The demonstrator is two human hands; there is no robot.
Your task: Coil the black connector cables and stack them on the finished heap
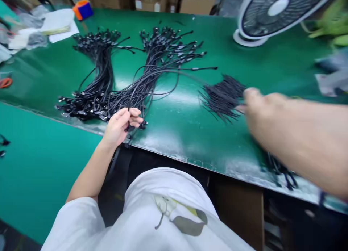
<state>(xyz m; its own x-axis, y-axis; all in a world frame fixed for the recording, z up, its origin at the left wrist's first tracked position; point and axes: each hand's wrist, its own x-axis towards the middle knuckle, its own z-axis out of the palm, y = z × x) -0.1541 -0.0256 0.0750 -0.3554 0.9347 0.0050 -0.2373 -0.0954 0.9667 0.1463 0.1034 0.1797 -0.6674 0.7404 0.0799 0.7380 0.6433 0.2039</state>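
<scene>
My left hand (119,126) is at the table's front edge, its thumb and index finger closed on a black cable near a connector end. That cable comes from a spread bundle of black cables (150,73) with small connectors at both ends. Another cable bundle (102,68) lies to its left, and the two overlap near the front. My right hand (258,108) is smeared by motion at the right end of a pile of thin black ties (224,97). Its fingertips are close to the ties, and whether they grip any cannot be made out.
A white fan (250,37) stands at the back right. Papers (58,24) and plastic bags lie at the back left, near an orange and blue roll (83,10). Orange-handled scissors (5,82) are at the far left. More black cables (284,173) lie under my right forearm.
</scene>
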